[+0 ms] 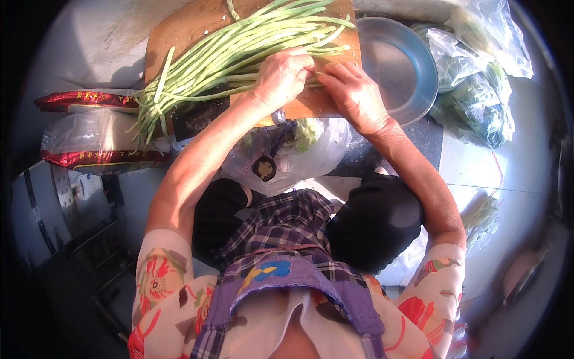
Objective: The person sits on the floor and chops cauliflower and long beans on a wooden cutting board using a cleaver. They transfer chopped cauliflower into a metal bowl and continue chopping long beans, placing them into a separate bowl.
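A heap of long green beans (242, 42) lies across a wooden board (179, 33), its left ends hanging over the board's edge. My left hand (287, 74) is at the right part of the heap, fingers pinched on a green bean. My right hand (354, 92) is just to the right, over the board's near right edge, with its fingertips closed on the same bean's end. The small gap between the hands shows a short bit of green; the fingers hide the rest.
A round translucent basin (423, 74) stands right of the board. Plastic bags of greens (477, 105) lie beyond it. Red-trimmed plastic packages (94, 130) are at left. Below the board is a plastic bag (314, 155) with vegetables. Another bundle of beans (482, 220) lies on the tiled floor.
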The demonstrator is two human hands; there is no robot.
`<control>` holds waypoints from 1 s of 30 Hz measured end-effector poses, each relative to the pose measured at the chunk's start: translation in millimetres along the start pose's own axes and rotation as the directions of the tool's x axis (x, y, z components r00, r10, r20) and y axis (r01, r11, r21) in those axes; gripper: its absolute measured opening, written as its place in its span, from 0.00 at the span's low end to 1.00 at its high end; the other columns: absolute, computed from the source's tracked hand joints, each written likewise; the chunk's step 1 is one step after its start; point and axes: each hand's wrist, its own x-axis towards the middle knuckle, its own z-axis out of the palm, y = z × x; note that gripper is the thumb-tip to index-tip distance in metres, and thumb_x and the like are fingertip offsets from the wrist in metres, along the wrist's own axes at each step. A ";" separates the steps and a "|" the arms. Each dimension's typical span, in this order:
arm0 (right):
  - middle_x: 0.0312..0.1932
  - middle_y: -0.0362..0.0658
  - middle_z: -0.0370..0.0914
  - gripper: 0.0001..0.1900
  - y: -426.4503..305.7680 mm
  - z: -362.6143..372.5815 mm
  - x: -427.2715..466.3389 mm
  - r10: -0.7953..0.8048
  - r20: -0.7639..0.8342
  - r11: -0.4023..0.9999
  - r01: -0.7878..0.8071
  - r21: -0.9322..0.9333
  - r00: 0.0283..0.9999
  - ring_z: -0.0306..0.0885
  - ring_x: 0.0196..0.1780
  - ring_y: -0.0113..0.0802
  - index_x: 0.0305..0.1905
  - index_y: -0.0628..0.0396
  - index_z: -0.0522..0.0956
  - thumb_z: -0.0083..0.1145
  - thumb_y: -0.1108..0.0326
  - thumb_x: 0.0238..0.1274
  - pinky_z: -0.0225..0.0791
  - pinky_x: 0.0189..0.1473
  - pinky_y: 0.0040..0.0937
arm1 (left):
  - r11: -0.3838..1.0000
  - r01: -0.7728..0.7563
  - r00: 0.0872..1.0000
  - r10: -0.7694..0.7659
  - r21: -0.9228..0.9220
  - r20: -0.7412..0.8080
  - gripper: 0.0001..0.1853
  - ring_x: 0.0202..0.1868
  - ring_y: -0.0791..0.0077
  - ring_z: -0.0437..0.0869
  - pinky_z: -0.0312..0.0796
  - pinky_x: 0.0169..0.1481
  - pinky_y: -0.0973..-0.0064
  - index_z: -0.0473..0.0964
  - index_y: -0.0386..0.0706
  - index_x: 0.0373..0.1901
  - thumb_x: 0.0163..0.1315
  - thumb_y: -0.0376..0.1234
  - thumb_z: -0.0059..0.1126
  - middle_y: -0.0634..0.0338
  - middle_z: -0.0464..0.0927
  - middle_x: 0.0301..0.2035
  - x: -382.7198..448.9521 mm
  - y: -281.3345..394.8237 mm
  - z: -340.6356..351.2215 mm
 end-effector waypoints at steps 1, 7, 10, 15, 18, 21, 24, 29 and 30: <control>0.41 0.39 0.72 0.13 0.2 0.1 0.1 -0.015 -0.014 1.000 0.014 -0.020 1.000 0.71 0.44 0.37 0.40 0.54 0.76 0.51 0.69 0.46 0.69 0.44 0.31 | 1.000 0.005 1.000 -0.005 -0.019 -0.010 0.03 0.29 0.63 0.80 0.71 0.34 0.72 0.77 0.37 0.29 0.52 0.24 0.57 0.55 0.77 0.27 0.1 -1.7 -0.4; 0.36 0.40 0.69 0.11 2.5 0.8 0.6 -0.069 -0.022 0.994 0.067 -0.085 0.997 0.70 0.41 0.37 0.38 0.55 0.74 0.51 0.69 0.45 0.70 0.42 0.31 | 0.997 0.046 0.980 -0.032 0.068 -0.194 0.06 0.30 0.64 0.80 0.72 0.34 0.71 0.75 0.41 0.32 0.52 0.28 0.59 0.57 0.77 0.28 8.7 -11.6 -6.7; 0.36 0.40 0.69 0.11 -0.2 0.5 -0.1 -0.069 0.003 0.994 0.069 -0.085 0.998 0.70 0.41 0.36 0.37 0.55 0.74 0.51 0.69 0.45 0.69 0.42 0.31 | 0.983 0.064 0.986 -0.036 0.174 -0.161 0.04 0.33 0.58 0.78 0.72 0.34 0.64 0.72 0.43 0.27 0.49 0.27 0.56 0.58 0.74 0.28 8.2 -13.9 -3.0; 0.37 0.40 0.70 0.11 1.4 0.3 -0.2 -0.073 -0.010 0.994 0.072 -0.088 0.997 0.70 0.41 0.36 0.37 0.55 0.74 0.51 0.69 0.45 0.69 0.43 0.31 | 0.988 0.042 0.985 -0.017 0.146 -0.171 0.03 0.32 0.60 0.79 0.72 0.34 0.66 0.74 0.44 0.28 0.50 0.28 0.57 0.59 0.74 0.27 1.8 -11.9 -19.4; 0.37 0.40 0.70 0.11 2.3 0.5 -0.1 -0.071 -0.022 0.993 0.068 -0.096 0.997 0.70 0.41 0.36 0.37 0.55 0.74 0.51 0.69 0.45 0.69 0.43 0.30 | 0.995 -0.010 0.986 0.027 0.102 -0.164 0.04 0.31 0.62 0.79 0.72 0.34 0.69 0.75 0.43 0.29 0.51 0.26 0.58 0.59 0.74 0.27 -5.8 -4.5 -34.5; 0.37 0.40 0.70 0.12 0.6 0.3 -1.4 -0.083 -0.035 0.993 0.079 -0.093 0.996 0.70 0.41 0.36 0.39 0.55 0.74 0.50 0.69 0.46 0.69 0.43 0.30 | 0.982 -0.086 0.995 0.094 0.170 -0.043 0.08 0.35 0.63 0.79 0.73 0.36 0.70 0.74 0.42 0.31 0.49 0.23 0.57 0.59 0.74 0.31 -20.4 -13.8 -35.5; 0.37 0.40 0.70 0.13 3.3 0.9 -0.8 -0.102 -0.020 0.991 0.099 -0.092 0.995 0.70 0.41 0.36 0.40 0.56 0.73 0.50 0.69 0.46 0.69 0.43 0.31 | 0.946 -0.190 0.981 0.170 0.263 0.097 0.12 0.40 0.65 0.77 0.74 0.40 0.70 0.73 0.42 0.34 0.45 0.22 0.56 0.60 0.72 0.33 -26.0 -19.9 -39.8; 0.37 0.41 0.70 0.13 0.7 -1.8 -0.2 -0.071 0.005 0.988 0.071 -0.137 0.997 0.70 0.40 0.36 0.41 0.57 0.73 0.50 0.69 0.47 0.69 0.43 0.31 | 0.883 -0.294 0.948 0.222 0.365 0.226 0.11 0.40 0.65 0.76 0.73 0.41 0.70 0.72 0.41 0.33 0.44 0.23 0.53 0.61 0.71 0.34 -22.3 -24.7 -61.0; 0.37 0.41 0.70 0.12 0.0 -1.8 -0.1 -0.073 0.001 0.985 0.072 -0.154 0.997 0.70 0.40 0.36 0.40 0.57 0.73 0.50 0.69 0.47 0.69 0.42 0.31 | 0.874 -0.310 0.942 0.229 0.374 0.245 0.11 0.40 0.65 0.75 0.73 0.41 0.70 0.72 0.42 0.32 0.45 0.24 0.53 0.61 0.71 0.34 -22.2 -26.9 -64.5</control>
